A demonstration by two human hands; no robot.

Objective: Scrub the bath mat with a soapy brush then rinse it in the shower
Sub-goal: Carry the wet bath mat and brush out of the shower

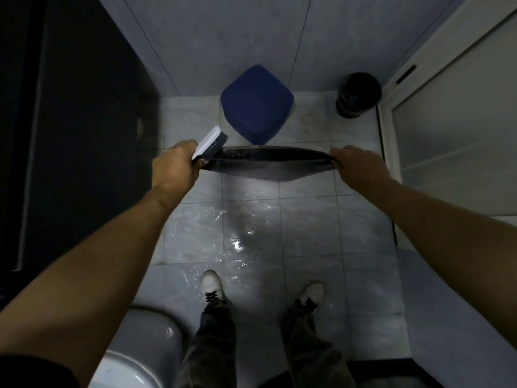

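While the person stands with both arms stretched forward, the dark bath mat hangs in the air between the two hands, pulled out sideways and sagging a little along its near edge, well above the floor. The left hand is curled tight round the mat's left end, and the same grip holds the brush, which sticks up and away from the fist, white back to the left and dark bristles facing the mat. The right hand clasps the mat's right end, its fingers folded over the edge. Neither hand holds anything else.

Below the mat the pale tiles are wet and shine where the light catches them. Beyond the mat, against the far wall, sits a blue plastic thing with a square flat top; whether it is a stool or an upturned tub I cannot tell. To its right, in the far corner, stands a round black bin, just beside a pale door that runs down the right side. A dark panel fills the left side. Nearer, at the lower left, is the white rim of a toilet. The person's white shoes rest on the wet tiles, set apart, below dark trousers.
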